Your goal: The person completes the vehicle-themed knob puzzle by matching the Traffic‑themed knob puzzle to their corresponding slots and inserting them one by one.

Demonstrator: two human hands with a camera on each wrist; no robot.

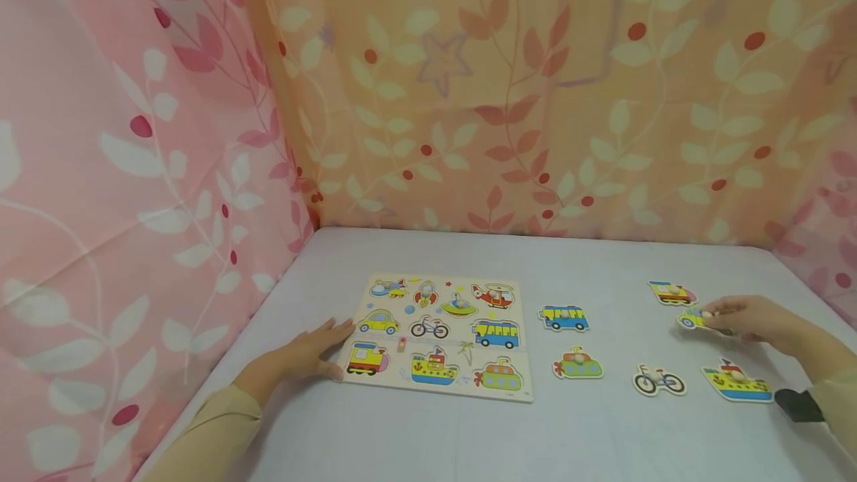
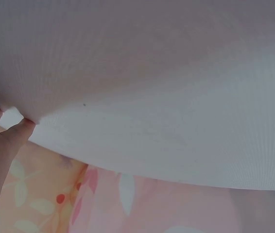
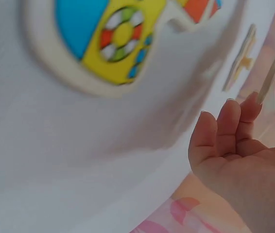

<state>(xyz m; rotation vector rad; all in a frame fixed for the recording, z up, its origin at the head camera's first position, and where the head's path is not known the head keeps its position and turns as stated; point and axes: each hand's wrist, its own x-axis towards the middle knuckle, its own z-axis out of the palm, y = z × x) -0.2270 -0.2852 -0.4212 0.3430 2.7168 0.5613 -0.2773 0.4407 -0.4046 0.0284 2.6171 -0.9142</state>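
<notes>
My right hand pinches a yellow toy-car puzzle piece between thumb and fingertips, just in front of the train piece. In the right wrist view the held piece shows edge-on at the right border, apart from the table. At the left edge of a wooden vehicle puzzle board, my left hand lies with its fingers extended, fingertips touching the board. Knobs mark the plane, rocket, flying saucer and helicopter on it. Its car, bicycle, bus, train, ship and submarine pictures show no knobs.
Loose on the white table, right of the board, lie the bus piece, submarine piece, bicycle piece and ship piece. Patterned curtains hang along the back and sides.
</notes>
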